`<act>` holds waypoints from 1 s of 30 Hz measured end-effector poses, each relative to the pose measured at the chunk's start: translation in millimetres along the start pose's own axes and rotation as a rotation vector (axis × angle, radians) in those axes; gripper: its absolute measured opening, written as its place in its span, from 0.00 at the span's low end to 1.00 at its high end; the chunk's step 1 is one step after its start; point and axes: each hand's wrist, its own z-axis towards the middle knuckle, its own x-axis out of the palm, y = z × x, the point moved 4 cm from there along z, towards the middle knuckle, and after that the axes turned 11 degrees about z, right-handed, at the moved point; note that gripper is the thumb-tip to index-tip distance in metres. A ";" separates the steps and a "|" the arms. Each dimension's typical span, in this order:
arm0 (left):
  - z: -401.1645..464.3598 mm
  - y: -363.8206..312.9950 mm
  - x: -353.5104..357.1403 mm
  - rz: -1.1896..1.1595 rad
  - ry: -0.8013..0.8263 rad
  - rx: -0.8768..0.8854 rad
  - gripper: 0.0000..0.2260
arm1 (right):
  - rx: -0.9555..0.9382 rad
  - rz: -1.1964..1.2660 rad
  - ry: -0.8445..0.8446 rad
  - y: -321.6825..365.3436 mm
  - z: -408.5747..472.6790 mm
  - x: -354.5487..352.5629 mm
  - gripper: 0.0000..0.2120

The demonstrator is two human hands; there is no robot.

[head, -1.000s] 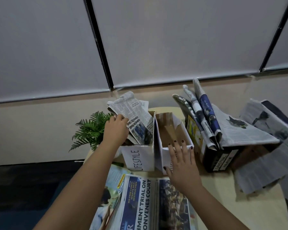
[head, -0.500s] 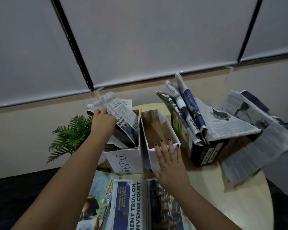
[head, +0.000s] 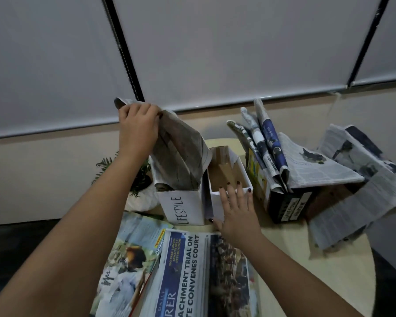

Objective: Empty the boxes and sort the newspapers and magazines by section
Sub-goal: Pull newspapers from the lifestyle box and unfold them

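Left hand [head: 138,124] gripped the upright newspaper [head: 181,154] in the LIFESTYLE box [head: 181,209]; right hand [head: 236,211], fingers spread flat, steadied the neighbouring empty box [head: 226,170]

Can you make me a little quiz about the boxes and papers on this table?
1. True or false: the left hand grips a newspaper sticking out of the LIFESTYLE box.
2. What does the right hand rest on? A) plant B) middle box C) magazine
3. The black box holds ____ papers.

Key: 1 true; 2 B; 3 rolled
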 end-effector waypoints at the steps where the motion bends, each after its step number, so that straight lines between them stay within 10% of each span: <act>1: 1.2 0.4 -11.8 0.001 -0.030 -0.013 0.10 | -0.003 0.008 0.013 0.4 -0.1 -2.5 0.39; 7: 13.3 -7.6 -79.4 0.011 -0.142 -0.055 0.10 | -0.021 0.228 0.149 -3.0 3.8 -21.2 0.39; 15: 15.4 -34.6 -147.6 -0.179 -0.164 -0.150 0.09 | -0.008 1.281 -0.091 -18.8 -12.2 -81.0 0.42; 20: 20.4 -29.9 -177.3 -0.279 -0.129 -0.332 0.07 | 0.089 1.367 -0.119 -34.4 -10.0 -107.9 0.27; 30: -2.3 2.5 -192.5 -0.757 0.057 -0.777 0.11 | 0.096 1.549 -0.092 -23.0 -15.2 -151.9 0.48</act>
